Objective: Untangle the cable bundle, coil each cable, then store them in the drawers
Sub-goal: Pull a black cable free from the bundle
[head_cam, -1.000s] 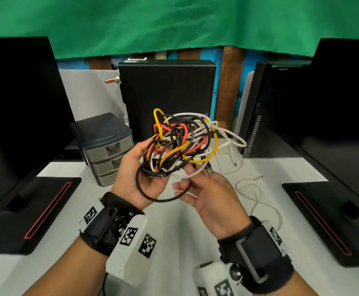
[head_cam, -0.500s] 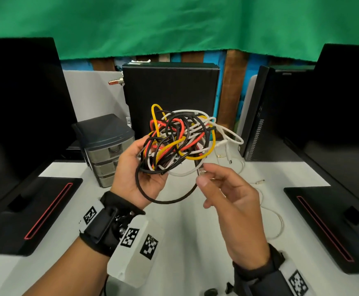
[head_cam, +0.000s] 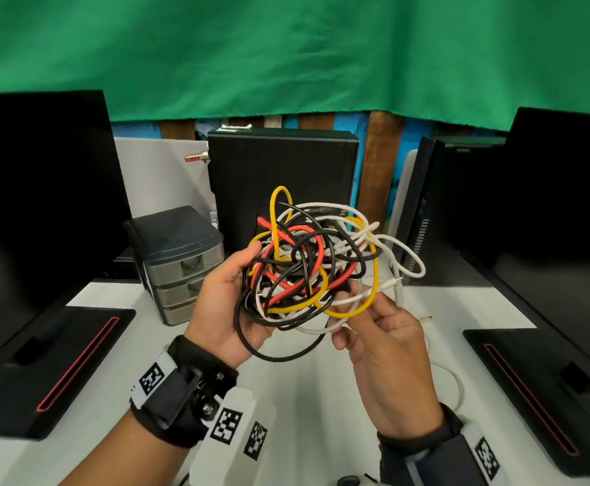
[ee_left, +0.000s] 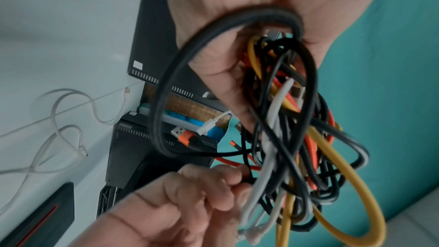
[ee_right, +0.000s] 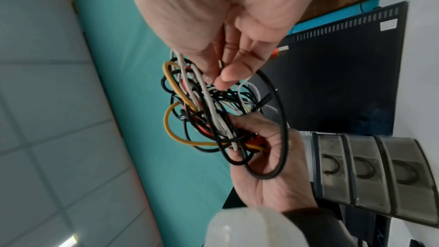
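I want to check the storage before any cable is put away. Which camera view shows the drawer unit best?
The right wrist view: the drawer unit is close, and all three drawer fronts with their curved handles face the camera, closed. The head view shows it smaller, on the table behind the left hand, which covers part of it. The left wrist view does not show it.

One cable bundle, strand colours four: black, white, red, yellow. One drawer unit, three drawers. One loose white cable; possibly more.

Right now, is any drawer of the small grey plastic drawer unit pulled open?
No. In the right wrist view all three translucent fronts of the grey drawer unit sit flush in a row, none pulled out.
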Available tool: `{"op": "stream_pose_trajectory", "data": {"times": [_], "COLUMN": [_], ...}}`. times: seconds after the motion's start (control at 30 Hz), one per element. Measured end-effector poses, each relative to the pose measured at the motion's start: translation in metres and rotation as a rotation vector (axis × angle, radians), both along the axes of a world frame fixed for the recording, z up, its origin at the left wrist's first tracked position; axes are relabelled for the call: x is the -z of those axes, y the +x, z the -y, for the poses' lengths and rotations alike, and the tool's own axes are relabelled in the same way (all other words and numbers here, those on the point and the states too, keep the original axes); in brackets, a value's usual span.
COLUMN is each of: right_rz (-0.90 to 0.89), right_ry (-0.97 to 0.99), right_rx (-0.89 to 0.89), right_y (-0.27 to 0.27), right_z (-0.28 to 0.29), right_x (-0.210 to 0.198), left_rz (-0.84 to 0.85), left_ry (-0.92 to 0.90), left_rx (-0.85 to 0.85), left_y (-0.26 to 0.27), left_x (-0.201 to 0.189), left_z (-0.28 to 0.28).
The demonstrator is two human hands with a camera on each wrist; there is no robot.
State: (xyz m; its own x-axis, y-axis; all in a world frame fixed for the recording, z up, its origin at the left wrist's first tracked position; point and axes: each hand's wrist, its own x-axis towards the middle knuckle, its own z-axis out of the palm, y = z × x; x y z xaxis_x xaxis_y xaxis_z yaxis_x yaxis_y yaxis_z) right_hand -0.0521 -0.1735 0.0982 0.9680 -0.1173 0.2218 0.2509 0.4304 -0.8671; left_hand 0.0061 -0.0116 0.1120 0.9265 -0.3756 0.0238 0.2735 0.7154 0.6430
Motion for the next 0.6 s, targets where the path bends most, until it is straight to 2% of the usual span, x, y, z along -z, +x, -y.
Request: {"op": "stream_pose_trajectory", "data": {"times": [0.2, 0.33, 0.6], "right_rz": [-0.038, -0.127, -0.049], "right_ry": [0.242, 0.431, 0.382], "right_rx": [-0.018, -0.029, -0.066], "right_y": [0.006, 0.016, 0.013], "right_z": [0.004, 0.013, 0.014], "right_x": [-0.001, 0.003, 0.009], "left_rz": [0.060, 0.081, 0.128], "left_ry": [0.072, 0.153, 0.200], "left_rx": [-0.060, -0.087, -0.225], "left_y": [0.002, 0.000, -0.005], "left_x": [0.001, 0.002, 0.000], "left_z": [0.000, 0.004, 0.012]}}
